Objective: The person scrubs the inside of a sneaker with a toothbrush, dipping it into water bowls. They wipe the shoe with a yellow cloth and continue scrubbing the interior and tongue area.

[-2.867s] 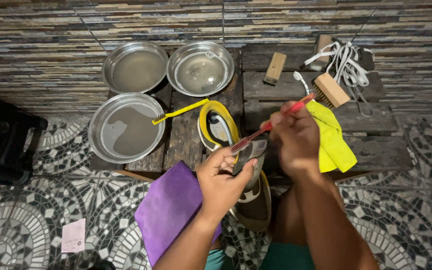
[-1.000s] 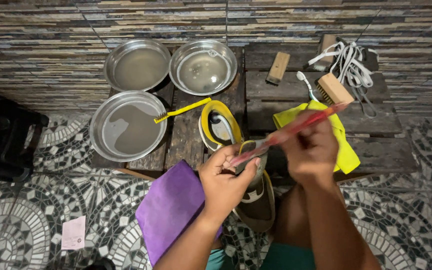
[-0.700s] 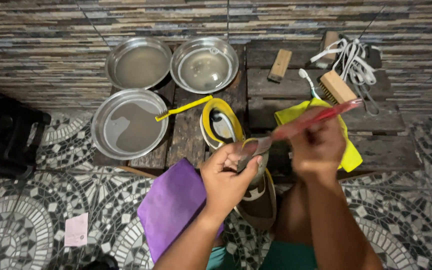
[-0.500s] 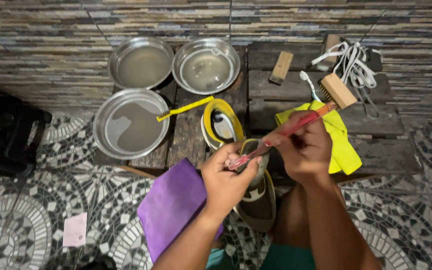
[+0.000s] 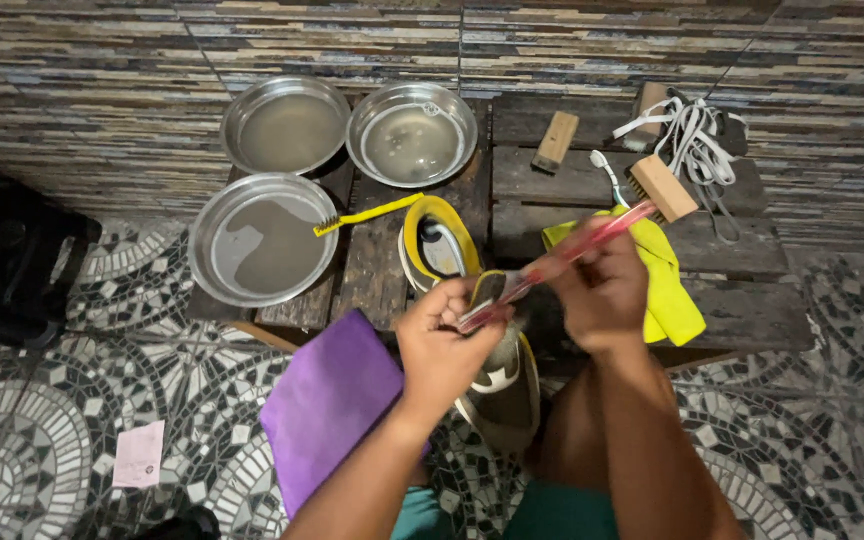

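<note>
You are looking down at a wooden table (image 5: 592,180) with three pans on its left part: one pan (image 5: 285,125) sitting at eleven o'clock, a second pan (image 5: 411,133) just right of it, a third pan (image 5: 263,238) lying nearer you at ten. A brush (image 5: 367,214) is resting on the third pan's rim. A shoe (image 5: 439,243) is lying at centre, a block brush (image 5: 660,187) and laces (image 5: 692,135) at one o'clock.
</note>
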